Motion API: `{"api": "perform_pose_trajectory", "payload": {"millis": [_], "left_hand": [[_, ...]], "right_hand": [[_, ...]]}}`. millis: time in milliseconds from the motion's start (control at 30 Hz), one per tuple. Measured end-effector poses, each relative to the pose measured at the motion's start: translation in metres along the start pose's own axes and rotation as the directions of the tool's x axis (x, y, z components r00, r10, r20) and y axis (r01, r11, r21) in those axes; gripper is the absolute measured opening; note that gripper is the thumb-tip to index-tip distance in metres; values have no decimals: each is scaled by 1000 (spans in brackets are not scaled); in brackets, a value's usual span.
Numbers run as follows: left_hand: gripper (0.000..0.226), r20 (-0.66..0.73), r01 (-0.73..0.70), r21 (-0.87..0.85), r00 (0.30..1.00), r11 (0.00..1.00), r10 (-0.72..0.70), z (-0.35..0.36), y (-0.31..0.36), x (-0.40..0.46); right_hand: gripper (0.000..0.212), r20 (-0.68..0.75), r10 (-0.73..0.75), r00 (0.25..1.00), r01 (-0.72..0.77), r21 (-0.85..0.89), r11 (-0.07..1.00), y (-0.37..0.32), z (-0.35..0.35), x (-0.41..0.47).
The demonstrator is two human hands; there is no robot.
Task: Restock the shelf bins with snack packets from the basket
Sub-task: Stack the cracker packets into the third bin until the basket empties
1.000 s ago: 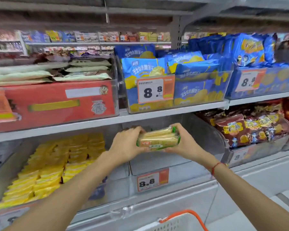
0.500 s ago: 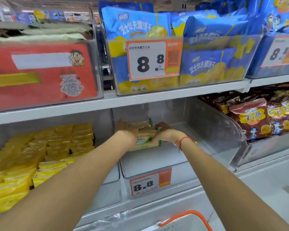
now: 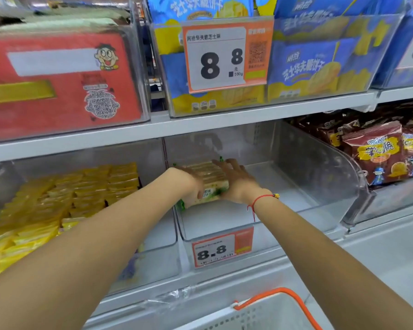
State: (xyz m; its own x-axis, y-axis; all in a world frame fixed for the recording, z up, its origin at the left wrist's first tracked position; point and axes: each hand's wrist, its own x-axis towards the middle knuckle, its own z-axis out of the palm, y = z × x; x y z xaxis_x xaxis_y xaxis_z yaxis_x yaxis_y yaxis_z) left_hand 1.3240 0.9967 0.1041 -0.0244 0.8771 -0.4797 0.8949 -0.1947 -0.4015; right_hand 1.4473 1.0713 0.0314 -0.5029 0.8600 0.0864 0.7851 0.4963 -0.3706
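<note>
A stack of pale cracker packets with green ends sits low at the back left of a clear shelf bin on the lower shelf. My left hand grips the stack's near left end, fingers curled round it. My right hand, with a red string at the wrist, lies over the stack's right side with its fingers spread and fairly straight. Apart from this stack the bin's floor is bare. The white basket with an orange handle shows at the bottom edge; its contents are hidden.
An 8.8 price tag hangs on the bin's front. Yellow packets fill the bin to the left and brown snack bags the one to the right. The shelf above holds a red box and blue bags.
Both hands carried the cracker packets from in front of the shelf into the clear bin and down toward its floor. My view has moved closer to the shelf.
</note>
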Motion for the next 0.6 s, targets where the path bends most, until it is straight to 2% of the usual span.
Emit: {"api": "perform_pose_trajectory", "payload": {"millis": [100,367,467,533,600], "left_hand": [[55,65,23,52,998,998,-26,2,2,5],[55,182,51,110,981,993,-71,1,5,10],[49,134,48,157,989,986,-70,4,4,12],[47,21,62,219,997,974,-68,6,1,11],[44,7,40,207,999,978,-42,7,0,11]], "right_hand": [[76,99,-23,995,32,-92,995,1,4,-1],[76,194,-43,980,68,-122,990,-1,1,-3],[77,70,-103,992,114,-167,979,-1,-2,-5],[70,-64,-185,981,166,-225,960,-2,-6,-6],[58,-111,-228,967,192,-266,945,-5,-7,-6]]}}
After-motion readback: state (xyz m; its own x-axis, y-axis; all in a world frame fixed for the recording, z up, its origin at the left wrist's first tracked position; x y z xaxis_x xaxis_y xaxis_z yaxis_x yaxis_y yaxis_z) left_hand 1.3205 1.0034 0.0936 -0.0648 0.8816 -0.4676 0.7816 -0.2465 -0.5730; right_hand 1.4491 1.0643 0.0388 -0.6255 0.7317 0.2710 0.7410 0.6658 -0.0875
